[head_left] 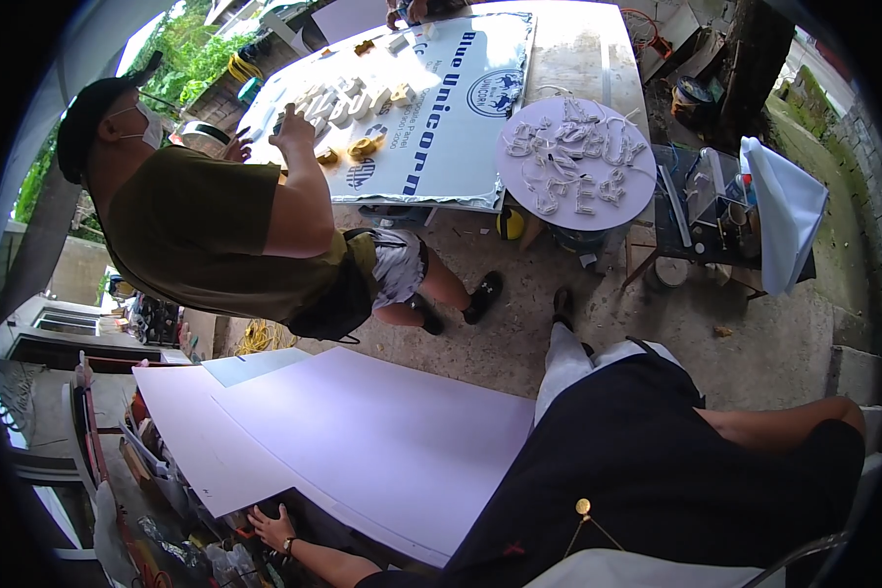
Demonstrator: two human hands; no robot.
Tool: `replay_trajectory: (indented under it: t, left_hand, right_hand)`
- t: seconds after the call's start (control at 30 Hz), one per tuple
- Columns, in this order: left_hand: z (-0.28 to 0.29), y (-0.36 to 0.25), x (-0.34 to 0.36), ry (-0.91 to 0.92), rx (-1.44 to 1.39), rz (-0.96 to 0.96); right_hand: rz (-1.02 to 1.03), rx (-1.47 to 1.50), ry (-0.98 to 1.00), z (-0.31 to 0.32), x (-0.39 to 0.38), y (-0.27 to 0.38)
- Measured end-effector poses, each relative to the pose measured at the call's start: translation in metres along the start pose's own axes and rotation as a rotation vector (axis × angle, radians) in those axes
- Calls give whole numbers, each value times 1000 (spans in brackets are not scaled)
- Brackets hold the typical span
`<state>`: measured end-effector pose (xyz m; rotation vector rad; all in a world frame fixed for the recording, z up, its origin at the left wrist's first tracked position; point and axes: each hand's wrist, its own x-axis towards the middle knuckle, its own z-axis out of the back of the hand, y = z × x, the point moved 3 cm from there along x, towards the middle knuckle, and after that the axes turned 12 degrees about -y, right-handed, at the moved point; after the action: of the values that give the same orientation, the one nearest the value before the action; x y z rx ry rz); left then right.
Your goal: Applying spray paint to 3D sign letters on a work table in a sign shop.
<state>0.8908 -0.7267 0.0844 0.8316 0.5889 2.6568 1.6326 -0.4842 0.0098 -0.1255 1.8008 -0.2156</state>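
My left hand [272, 527] rests beside the corner of a large white board [382, 431], its fingers spread over a dark edge there. It appears to hold nothing, and a watch is on that wrist. The white board lies along my left side, with a second pale sheet [255, 366] at its far end. My right arm [779, 421] bends back toward my hip, and the right hand itself is hidden.
A person in an olive shirt [186, 211] stands at a table, handling something dark above white and gold-coloured block letters [338, 103] on a printed panel [441, 176]. Wired letters lie on a round white board [519, 186]. At right stands a dark side table [696, 220] with white cloth-like material [779, 211].
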Motion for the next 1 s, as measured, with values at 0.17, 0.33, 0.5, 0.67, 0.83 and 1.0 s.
replay_trajectory:
  t: [0.17, 0.33, 0.5, 0.67, 0.83, 1.0]
  left_hand:
    - [2, 0, -1, 4, -5, -1]
    - [1, 0, -1, 14, 5, 6]
    - [-1, 0, 0, -7, -4, -5]
    - [-2, 1, 1, -12, -10, 2]
    - [-3, 1, 1, 4, -9, 6]
    - [-2, 1, 1, -4, -5, 5]
  right_hand:
    - [-58, 30, -9, -1, -2, 0]
    - [36, -18, 1, 1, -4, 1]
    - [-13, -7, 16, -5, -4, 0]
    - [52, -33, -25, -1, -11, 0]
    - [21, -18, -13, -3, -9, 0]
    - [10, -24, -73, -3, -11, 0]
